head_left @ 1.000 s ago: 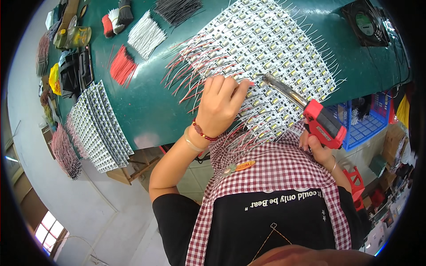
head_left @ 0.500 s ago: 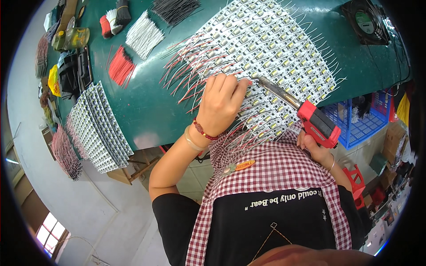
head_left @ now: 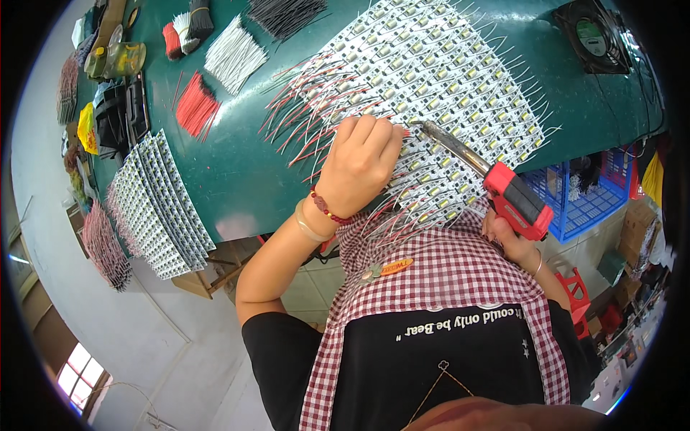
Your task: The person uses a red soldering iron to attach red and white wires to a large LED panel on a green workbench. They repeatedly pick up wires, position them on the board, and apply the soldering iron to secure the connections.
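Note:
A wide sheet of white LED circuit boards (head_left: 445, 90) lies at the table's near edge, with red and white wires fanning off its left side and short white wires along its right. My left hand (head_left: 361, 154) rests over the lower left part of the boards, its fingers pinched together on a red wire (head_left: 406, 133) whose end shows at the fingertips. My right hand (head_left: 512, 243) is wrapped round the grip of a red and black soldering gun (head_left: 514, 197). The gun's metal tip points up and left, just right of my left fingertips, close above the boards.
Bundles of red wires (head_left: 198, 105), white wires (head_left: 236, 55) and black wires (head_left: 286, 16) lie on the green table (head_left: 233, 172). Stacked LED boards (head_left: 162, 208) sit at the left edge. A black fan (head_left: 593, 37) stands far right; a blue crate (head_left: 586, 197) is below the table.
My left hand and forearm have shifted slightly, the elbow moving a little left. The soldering gun has moved a touch to the right and down.

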The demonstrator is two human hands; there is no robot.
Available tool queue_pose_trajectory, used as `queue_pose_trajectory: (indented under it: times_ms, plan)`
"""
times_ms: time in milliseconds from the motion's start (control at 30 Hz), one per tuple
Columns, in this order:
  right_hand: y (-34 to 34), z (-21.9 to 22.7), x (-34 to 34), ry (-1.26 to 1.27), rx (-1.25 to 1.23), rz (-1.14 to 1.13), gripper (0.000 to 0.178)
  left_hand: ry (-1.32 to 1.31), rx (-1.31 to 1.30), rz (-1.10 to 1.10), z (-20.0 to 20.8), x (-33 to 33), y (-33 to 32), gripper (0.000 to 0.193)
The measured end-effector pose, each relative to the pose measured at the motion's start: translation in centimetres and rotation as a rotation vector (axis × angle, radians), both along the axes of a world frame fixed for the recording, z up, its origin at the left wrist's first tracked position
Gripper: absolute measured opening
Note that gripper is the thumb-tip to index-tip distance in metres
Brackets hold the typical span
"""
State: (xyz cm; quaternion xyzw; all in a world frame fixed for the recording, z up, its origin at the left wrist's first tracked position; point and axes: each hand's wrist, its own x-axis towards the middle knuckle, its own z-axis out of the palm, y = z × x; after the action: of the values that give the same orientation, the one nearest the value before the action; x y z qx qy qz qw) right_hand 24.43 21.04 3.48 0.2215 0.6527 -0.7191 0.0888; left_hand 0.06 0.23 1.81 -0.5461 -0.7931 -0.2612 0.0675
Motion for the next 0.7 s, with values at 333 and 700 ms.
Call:
queue_pose_trajectory:
  times_ms: [333,700]
  plan:
    - [0.5,-1.0,0.8,0.109,0.18,0.119,0.016,-0.03,0.013,0.019,-0.3,0.1,-0.6,0.014]
    - [-0.3,-0.8,-0.2,0.028,0.2,0.043,0.004,-0.068,0.033,0.018,-0.5,0.1,-0.1,0.021]
